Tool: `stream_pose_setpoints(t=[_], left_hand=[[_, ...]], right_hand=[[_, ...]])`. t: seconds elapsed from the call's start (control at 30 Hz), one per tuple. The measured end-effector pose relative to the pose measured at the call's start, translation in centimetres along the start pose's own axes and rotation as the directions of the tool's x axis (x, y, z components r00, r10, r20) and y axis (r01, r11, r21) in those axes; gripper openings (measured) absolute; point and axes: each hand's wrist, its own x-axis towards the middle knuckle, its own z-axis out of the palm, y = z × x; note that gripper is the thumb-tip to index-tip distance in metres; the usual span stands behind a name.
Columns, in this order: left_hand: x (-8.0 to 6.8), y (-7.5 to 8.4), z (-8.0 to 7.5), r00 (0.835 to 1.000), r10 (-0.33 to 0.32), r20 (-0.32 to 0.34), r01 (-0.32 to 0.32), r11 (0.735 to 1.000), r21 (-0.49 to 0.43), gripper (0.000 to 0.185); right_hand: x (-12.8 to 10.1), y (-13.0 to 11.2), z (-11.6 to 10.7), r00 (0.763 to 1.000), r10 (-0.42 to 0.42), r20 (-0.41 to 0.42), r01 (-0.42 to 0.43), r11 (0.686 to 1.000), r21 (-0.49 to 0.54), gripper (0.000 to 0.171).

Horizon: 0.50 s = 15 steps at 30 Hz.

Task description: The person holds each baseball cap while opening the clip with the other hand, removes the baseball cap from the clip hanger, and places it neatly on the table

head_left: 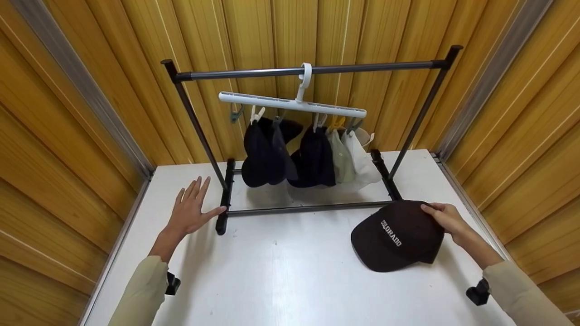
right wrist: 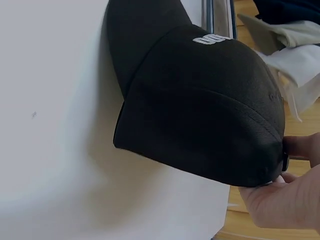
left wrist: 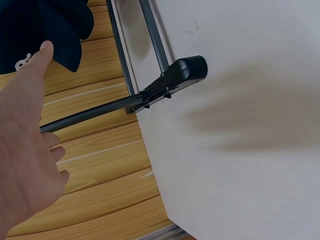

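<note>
My right grip (head_left: pixel 446 217) pinches the dark cap (head_left: pixel 376 246) at its back edge, thumb and fingers drawn together on it. The cap is on the right, in front of the rack (head_left: pixel 244 73), left of my right grip, its long axis running from the pinch toward the near left, where the brim points. It casts a shadow on the worktop (head_left: pixel 290 271); whether it touches there, I can't tell. The hanger (head_left: pixel 267 101), with other caps (head_left: pixel 260 154) clipped beneath, is to the far left of the cap. A clip (head_left: pixel 235 115) at its left end looks bare, and my left grip (head_left: pixel 188 210) is nearer to it, holding nothing, fingers straight, thumb spread wide.
</note>
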Motion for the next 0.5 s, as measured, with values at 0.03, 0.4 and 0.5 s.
stream_pose_setpoints(t=[0.03, 0.4, 0.5], left_hand=[[0.0, 0.0, 0.0, 1.000, -0.002, 0.002, 0.002, 1.000, -0.002, 0.098], [-0.3, 0.2, 0.2, 1.000, -0.007, 0.007, 0.007, 1.000, -0.006, 0.097], [-0.2, 0.4, 0.3, 1.000, -0.005, 0.003, 0.005, 1.000, -0.024, 0.095]], right_hand=[[0.1, 0.2, -0.1, 1.000, -0.003, -0.003, 0.003, 1.000, -0.005, 0.066], [1.9, 1.4, -0.8, 0.996, -0.070, -0.056, 0.069, 0.997, -0.021, 0.065], [2.2, 1.8, -0.7, 0.991, -0.086, -0.102, 0.078, 0.994, -0.078, 0.062]])
